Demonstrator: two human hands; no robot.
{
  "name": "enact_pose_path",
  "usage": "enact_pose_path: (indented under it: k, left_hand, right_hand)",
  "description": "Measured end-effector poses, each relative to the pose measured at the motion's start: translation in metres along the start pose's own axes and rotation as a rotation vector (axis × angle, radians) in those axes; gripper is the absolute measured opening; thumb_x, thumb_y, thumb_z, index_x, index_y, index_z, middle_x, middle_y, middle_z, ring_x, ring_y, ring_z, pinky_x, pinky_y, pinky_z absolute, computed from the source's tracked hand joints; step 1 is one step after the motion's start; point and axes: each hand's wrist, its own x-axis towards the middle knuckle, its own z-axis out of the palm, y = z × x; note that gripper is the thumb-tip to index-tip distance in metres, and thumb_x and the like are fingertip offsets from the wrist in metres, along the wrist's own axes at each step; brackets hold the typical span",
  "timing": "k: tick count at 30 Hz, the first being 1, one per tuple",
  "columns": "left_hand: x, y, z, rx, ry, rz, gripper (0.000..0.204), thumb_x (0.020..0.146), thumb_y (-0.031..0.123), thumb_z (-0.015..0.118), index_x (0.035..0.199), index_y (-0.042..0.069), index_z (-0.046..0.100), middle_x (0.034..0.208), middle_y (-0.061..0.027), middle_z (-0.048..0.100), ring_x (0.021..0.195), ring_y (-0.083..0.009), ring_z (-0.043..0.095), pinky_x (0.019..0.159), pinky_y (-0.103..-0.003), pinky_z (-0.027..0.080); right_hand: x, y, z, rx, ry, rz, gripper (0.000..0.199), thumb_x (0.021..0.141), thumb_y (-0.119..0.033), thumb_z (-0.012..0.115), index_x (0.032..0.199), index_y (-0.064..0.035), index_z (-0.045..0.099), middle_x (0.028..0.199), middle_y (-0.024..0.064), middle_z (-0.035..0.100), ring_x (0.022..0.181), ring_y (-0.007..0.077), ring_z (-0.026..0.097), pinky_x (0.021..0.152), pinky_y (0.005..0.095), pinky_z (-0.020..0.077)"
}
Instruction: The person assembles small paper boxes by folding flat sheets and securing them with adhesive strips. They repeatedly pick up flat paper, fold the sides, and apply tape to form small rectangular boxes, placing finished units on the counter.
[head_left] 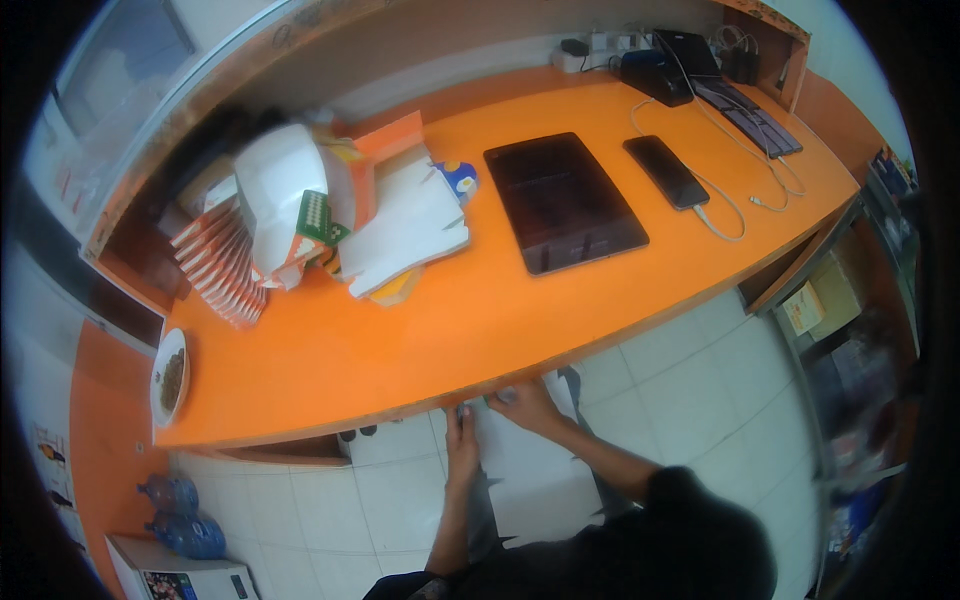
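A large white sheet point(530, 475), seemingly an unfolded carton with notched side edges, lies over my lap below the counter's front edge. My left hand point(462, 440) is closed on its far left corner. Near the middle of the far edge, my right hand point(528, 408) has its fingers bent and pinched on the same sheet. A little green shows between the two hands, too small to make out. The counter edge partly hides the fingertips and the sheet's far end.
On the orange counter point(320, 370) lie flattened cartons point(405, 225), a fanned row of packets point(215, 265), a black tablet point(565, 205) and a phone point(665, 170) on a white cable. A bowl point(170, 380) stands at the left end. Blue water bottles point(190, 535) are lower left.
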Motion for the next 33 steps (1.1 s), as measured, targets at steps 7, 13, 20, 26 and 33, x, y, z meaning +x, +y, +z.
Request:
enact_pose_path:
  k: [7, 13, 20, 26, 33]
  left_hand:
    - [0.002, -0.003, -0.001, 0.338, 0.248, 0.296, 0.034, 0.093, 0.019, 0.057, 0.122, 0.004, 0.049, 0.11, -0.0147, 0.054, 0.104, -0.0203, 0.048, 0.092, -0.033, 0.037]
    - [-0.013, -0.004, -0.001, 0.406, 0.168, 0.31, 0.02, 0.084, 0.016, 0.07, 0.092, 0.001, 0.058, 0.07, -0.0027, 0.045, 0.068, -0.0077, 0.041, 0.057, -0.025, 0.034]
    - [-0.03, 0.0, 0.009, 0.159, 0.21, 0.173, 0.015, 0.086, 0.013, 0.068, 0.086, 0.0, 0.06, 0.059, 0.0024, 0.046, 0.055, -0.0036, 0.038, 0.049, -0.021, 0.032]
    - [-0.027, 0.028, 0.019, 0.063, 0.164, 0.17, 0.018, 0.086, 0.01, 0.066, 0.1, -0.002, 0.064, 0.077, -0.0085, 0.065, 0.07, -0.0089, 0.059, 0.063, -0.023, 0.048]
    - [-0.025, 0.049, 0.018, 0.323, 0.022, 0.456, 0.018, 0.085, 0.006, 0.065, 0.101, -0.002, 0.064, 0.092, -0.0163, 0.066, 0.079, -0.0266, 0.067, 0.07, -0.031, 0.053]
  right_hand:
    - [-0.012, -0.011, -0.009, 0.267, -0.122, 0.496, 0.018, 0.072, -0.004, 0.071, 0.086, -0.0011, 0.06, 0.072, 0.0032, 0.06, 0.064, 0.0099, 0.057, 0.058, 0.0249, 0.0459]
    - [-0.045, -0.038, -0.018, 0.494, 0.066, 0.504, 0.015, 0.077, 0.004, 0.063, 0.09, -0.0021, 0.059, 0.077, 0.0025, 0.061, 0.071, 0.0092, 0.058, 0.064, 0.0223, 0.0466]
    - [-0.047, -0.046, -0.031, 0.525, 0.115, 0.49, 0.017, 0.078, 0.008, 0.06, 0.094, 0.001, 0.058, 0.081, 0.0066, 0.063, 0.075, 0.0125, 0.063, 0.068, 0.0231, 0.0497]
    - [-0.053, -0.053, -0.027, 0.477, 0.136, 0.395, 0.013, 0.082, 0.005, 0.061, 0.094, 0.0025, 0.06, 0.085, 0.0079, 0.068, 0.082, 0.0142, 0.068, 0.069, 0.0222, 0.051]
    - [-0.056, -0.066, -0.021, 0.427, 0.195, 0.446, 0.011, 0.087, -0.006, 0.066, 0.093, 0.002, 0.062, 0.084, 0.0044, 0.067, 0.073, 0.0054, 0.059, 0.064, 0.0193, 0.0474]
